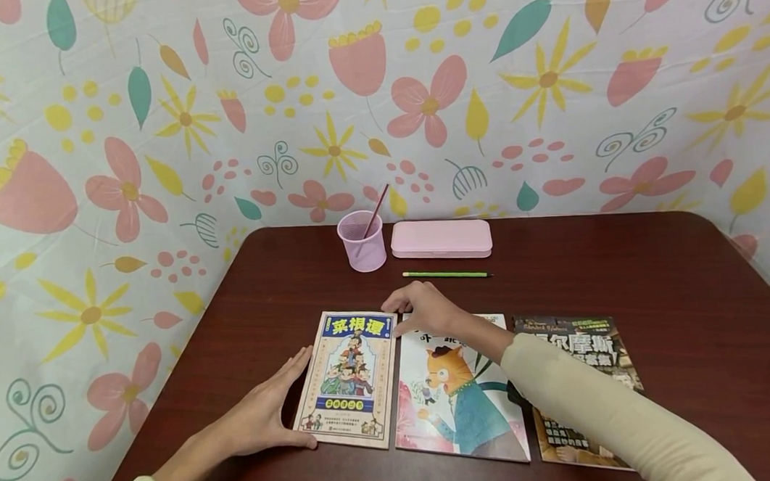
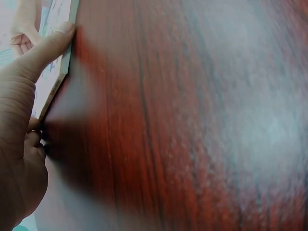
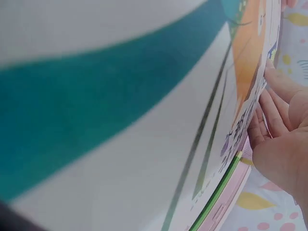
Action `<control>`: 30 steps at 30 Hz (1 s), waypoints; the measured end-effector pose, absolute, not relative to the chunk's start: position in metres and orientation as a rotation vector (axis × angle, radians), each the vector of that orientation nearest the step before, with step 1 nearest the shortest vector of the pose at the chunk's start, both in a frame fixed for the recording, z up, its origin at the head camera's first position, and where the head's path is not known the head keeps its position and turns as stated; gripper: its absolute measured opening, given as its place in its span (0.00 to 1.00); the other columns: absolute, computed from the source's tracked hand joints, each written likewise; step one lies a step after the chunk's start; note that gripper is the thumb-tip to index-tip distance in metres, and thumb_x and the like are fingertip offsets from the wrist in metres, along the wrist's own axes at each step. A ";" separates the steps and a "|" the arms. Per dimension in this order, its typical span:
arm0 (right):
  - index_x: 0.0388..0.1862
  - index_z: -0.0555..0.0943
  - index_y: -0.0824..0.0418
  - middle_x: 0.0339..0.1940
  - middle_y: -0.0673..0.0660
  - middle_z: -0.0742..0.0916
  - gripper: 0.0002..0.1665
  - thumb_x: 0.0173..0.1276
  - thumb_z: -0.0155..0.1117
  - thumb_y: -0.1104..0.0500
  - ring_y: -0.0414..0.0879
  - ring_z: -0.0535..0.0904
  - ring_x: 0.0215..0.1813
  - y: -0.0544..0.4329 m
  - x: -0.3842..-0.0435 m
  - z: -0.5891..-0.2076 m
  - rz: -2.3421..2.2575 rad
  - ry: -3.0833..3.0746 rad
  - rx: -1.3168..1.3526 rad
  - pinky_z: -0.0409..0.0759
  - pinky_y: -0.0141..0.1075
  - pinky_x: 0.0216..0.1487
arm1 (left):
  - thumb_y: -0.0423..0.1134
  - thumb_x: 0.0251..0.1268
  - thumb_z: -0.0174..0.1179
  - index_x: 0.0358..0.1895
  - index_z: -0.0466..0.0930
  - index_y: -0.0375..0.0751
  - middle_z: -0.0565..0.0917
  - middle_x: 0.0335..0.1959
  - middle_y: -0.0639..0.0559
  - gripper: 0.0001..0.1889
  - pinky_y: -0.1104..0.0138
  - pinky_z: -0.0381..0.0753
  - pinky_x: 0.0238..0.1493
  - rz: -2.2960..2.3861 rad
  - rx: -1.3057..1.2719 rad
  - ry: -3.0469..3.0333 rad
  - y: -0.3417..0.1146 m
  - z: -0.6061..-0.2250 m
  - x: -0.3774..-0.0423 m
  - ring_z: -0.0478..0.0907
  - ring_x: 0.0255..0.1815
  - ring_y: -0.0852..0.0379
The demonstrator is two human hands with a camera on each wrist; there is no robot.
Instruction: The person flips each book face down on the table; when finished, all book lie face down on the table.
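The beige book (image 1: 343, 381) lies face up at lower centre of frame, just left of the cat book (image 1: 460, 418), on the dark table (image 1: 295, 278). The person's L hand (image 1: 257, 414) is spread wide against its left edge, thumb at the bottom left corner; the R hand (image 1: 430, 307) is loosely open at the top right corner, w/ no firm grip visible. It looks thin, so prob. light & a bit bendy, w/ a maybe slick cover; corners could crease. Best hold: long edges, approx. midway; less finger room on the cat book's side.
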State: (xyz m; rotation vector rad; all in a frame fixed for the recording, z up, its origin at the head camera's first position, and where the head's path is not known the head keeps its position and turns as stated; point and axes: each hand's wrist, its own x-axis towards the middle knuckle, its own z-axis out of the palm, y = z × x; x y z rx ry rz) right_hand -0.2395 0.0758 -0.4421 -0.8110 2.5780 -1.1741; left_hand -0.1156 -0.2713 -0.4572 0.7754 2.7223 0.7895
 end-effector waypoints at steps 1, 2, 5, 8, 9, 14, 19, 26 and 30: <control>0.57 0.89 0.62 0.50 0.53 0.92 0.25 0.61 0.84 0.65 0.52 0.85 0.54 0.075 -0.240 -0.442 -1.172 2.578 -0.816 0.86 0.41 0.54 | 0.72 0.45 0.79 0.88 0.46 0.41 0.51 0.87 0.42 0.73 0.50 0.60 0.80 0.810 0.764 2.711 -0.271 -0.457 -0.116 0.51 0.86 0.44; 0.57 0.89 0.63 0.50 0.54 0.92 0.25 0.60 0.84 0.65 0.52 0.85 0.54 0.075 -0.240 -0.442 -1.171 2.574 -0.821 0.86 0.41 0.53 | 0.71 0.45 0.80 0.88 0.46 0.41 0.51 0.87 0.42 0.73 0.55 0.59 0.80 0.834 0.758 2.700 -0.272 -0.457 -0.116 0.51 0.86 0.45; 0.58 0.89 0.63 0.51 0.54 0.91 0.25 0.60 0.84 0.65 0.51 0.85 0.52 0.074 -0.243 -0.442 -1.164 2.572 -0.831 0.86 0.39 0.51 | 0.68 0.46 0.81 0.88 0.46 0.42 0.51 0.87 0.42 0.72 0.70 0.53 0.79 0.911 0.755 2.665 -0.273 -0.458 -0.116 0.51 0.85 0.45; 0.58 0.89 0.62 0.50 0.53 0.91 0.26 0.59 0.84 0.65 0.50 0.84 0.51 0.074 -0.244 -0.442 -1.160 2.573 -0.817 0.86 0.39 0.51 | 0.65 0.47 0.82 0.88 0.44 0.42 0.50 0.88 0.42 0.72 0.78 0.48 0.76 0.967 0.755 2.638 -0.273 -0.459 -0.117 0.51 0.85 0.43; 0.58 0.89 0.62 0.50 0.53 0.91 0.26 0.59 0.84 0.65 0.49 0.84 0.51 0.073 -0.245 -0.442 -1.160 2.572 -0.810 0.85 0.39 0.51 | 0.65 0.47 0.82 0.88 0.43 0.43 0.50 0.88 0.43 0.72 0.79 0.48 0.75 0.981 0.752 2.633 -0.273 -0.460 -0.117 0.51 0.85 0.43; 0.58 0.88 0.64 0.49 0.54 0.90 0.26 0.60 0.84 0.66 0.49 0.83 0.50 0.072 -0.247 -0.441 -1.152 2.563 -0.804 0.85 0.39 0.52 | 0.59 0.47 0.85 0.89 0.40 0.48 0.47 0.88 0.49 0.73 0.82 0.47 0.74 1.086 0.721 2.565 -0.273 -0.459 -0.116 0.50 0.86 0.47; 0.60 0.87 0.64 0.51 0.54 0.90 0.27 0.61 0.83 0.66 0.49 0.83 0.51 0.070 -0.248 -0.440 -1.136 2.541 -0.782 0.84 0.40 0.54 | 0.51 0.52 0.84 0.89 0.35 0.47 0.43 0.88 0.50 0.71 0.83 0.48 0.74 1.198 0.721 2.450 -0.273 -0.456 -0.115 0.50 0.85 0.49; 0.61 0.87 0.65 0.49 0.53 0.89 0.27 0.62 0.82 0.68 0.47 0.81 0.50 0.068 -0.251 -0.438 -1.118 2.501 -0.736 0.83 0.38 0.54 | 0.47 0.60 0.80 0.88 0.38 0.37 0.47 0.87 0.41 0.65 0.78 0.66 0.70 1.269 0.714 2.401 -0.277 -0.454 -0.114 0.61 0.80 0.48; 0.57 0.89 0.64 0.43 0.52 0.88 0.22 0.64 0.80 0.69 0.46 0.81 0.46 0.067 -0.253 -0.437 -1.134 2.497 -0.714 0.83 0.38 0.51 | 0.45 0.60 0.80 0.86 0.43 0.32 0.56 0.84 0.37 0.62 0.73 0.75 0.65 1.291 0.704 2.418 -0.281 -0.451 -0.115 0.70 0.75 0.48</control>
